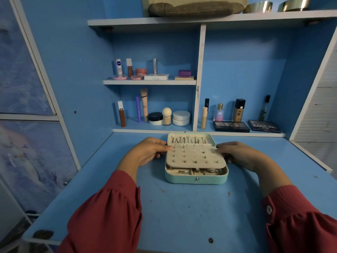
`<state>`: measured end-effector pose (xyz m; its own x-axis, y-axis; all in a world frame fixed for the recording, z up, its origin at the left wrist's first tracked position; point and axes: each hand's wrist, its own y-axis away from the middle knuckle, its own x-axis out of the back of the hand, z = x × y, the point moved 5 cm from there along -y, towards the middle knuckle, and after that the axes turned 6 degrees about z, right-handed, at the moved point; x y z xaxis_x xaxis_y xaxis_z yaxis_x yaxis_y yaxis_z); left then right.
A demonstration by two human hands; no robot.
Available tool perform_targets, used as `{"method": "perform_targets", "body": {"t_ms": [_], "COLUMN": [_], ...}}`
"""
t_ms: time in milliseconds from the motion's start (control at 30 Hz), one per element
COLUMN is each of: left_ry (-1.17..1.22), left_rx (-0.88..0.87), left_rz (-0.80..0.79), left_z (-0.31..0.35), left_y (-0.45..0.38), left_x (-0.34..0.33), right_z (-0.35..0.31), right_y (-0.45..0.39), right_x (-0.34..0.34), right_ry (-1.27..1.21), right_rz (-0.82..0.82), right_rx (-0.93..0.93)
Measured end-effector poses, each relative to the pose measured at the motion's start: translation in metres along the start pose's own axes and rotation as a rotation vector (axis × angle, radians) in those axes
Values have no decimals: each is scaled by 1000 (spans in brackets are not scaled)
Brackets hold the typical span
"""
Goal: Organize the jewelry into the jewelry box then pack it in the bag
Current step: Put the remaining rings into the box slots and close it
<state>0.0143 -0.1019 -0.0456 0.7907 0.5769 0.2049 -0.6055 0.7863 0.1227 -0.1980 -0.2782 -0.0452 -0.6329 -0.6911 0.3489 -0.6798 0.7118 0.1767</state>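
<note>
- Your two red sleeves fill the bottom corners of the view, the right cuff fastened with a pale button.
- Beneath them runs the blue desk, its paint scuffed and marked with small dark spots.
- Your left hand sits at the left edge of the jewelry box; thumb and fingertips pinch the left rim of the cream earring panel.
- Your right hand holds the same panel at its right rim, fingers curled over the edge; how the thumb lies you cannot tell, as it is hidden.
- That panel lies nearly flat over the box's lower half, tilted a little, and its upper face shows rows of small stud posts sticking up.
- You have the box itself, mint green with a small snap on its front wall, resting on the desk roughly in the middle, close to the back shelving.
- Under the panel's front edge, the cream compartments show rings and other small metal pieces.
- Behind the panel, the box's lid lies open, with chains hanging in a row across it.
- At the back, the lower shelf carries tubes, jars and bottles; two dark eyeshadow palettes lie flat to the right.
- A higher shelf holds a Nivea stick, small pots and flat compacts.
- On the top board rests a grey-brown cloth bag, only partly in view, beside two shiny metal bowls.
</note>
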Motion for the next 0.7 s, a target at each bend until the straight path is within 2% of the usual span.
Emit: {"method": "perform_targets", "body": {"t_ms": [100, 333, 533, 700], "left_ry": [1, 51, 153, 201], "left_rx": [-3, -40, -106, -175], "left_rz": [0, 29, 192, 305], "left_z": [1, 3, 5, 8], "left_y": [0, 0, -3, -3], "left_x": [1, 1, 4, 6], "right_z": [-2, -3, -5, -11], "right_y": [1, 3, 5, 11], "right_x": [-1, 1, 3, 0], "right_ry": [43, -74, -256, -354], "right_rz": [12, 49, 194, 250], "right_rx": [-8, -14, 16, 56]}}
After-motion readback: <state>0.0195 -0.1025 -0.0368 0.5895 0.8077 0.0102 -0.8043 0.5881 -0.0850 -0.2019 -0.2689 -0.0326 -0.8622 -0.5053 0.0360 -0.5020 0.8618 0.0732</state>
